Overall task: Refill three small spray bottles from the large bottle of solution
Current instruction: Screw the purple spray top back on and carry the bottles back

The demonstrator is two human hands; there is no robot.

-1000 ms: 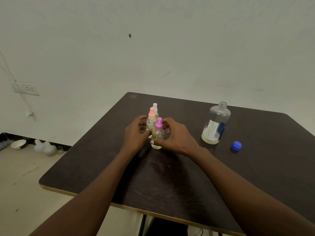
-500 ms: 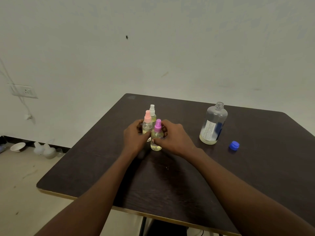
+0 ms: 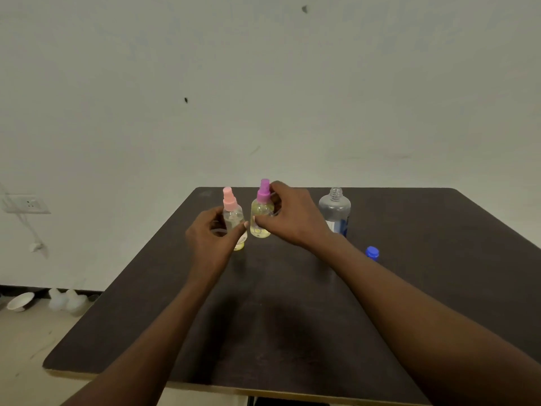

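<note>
Where the hands meet: over the far half of the dark table (image 3: 439, 230), two small spray bottles are held side by side, near each other but apart.
Left hand (image 3: 213, 232): fingers and thumb curled round the body of the pink-capped bottle (image 3: 232, 218).
Right hand (image 3: 292, 221): thumb and fingers wrapped round the purple-capped bottle (image 3: 261, 218), gripping it at shoulder and side.
Around them: the large bottle (image 3: 335, 206) stands uncapped to the right, and its blue cap (image 3: 372, 253) lies on the table nearer the camera. A wall socket (image 3: 27, 203) with a hanging cord sits at far left. A white bowl (image 3: 20, 300) and pale plastic containers (image 3: 67, 300) rest on the floor by the wall.
In the way: the right wrist and forearm cross in front of the large bottle's lower body and label, and cover one edge of the blue cap.
Hard to make out: a clear curved shape between the left fingers cannot be identified. The left thumb covers part of the pink-capped bottle's lower body. Whether either small bottle's base touches the table cannot be told.
Orientation: the purple-capped bottle is upright, long axis vertical, nozzle on top, with pale yellow liquid showing in its body. The pink-capped bottle tilts slightly, its cap leaning left and its yellowish base toward the right. The large bottle stands upright, open neck upward.
</note>
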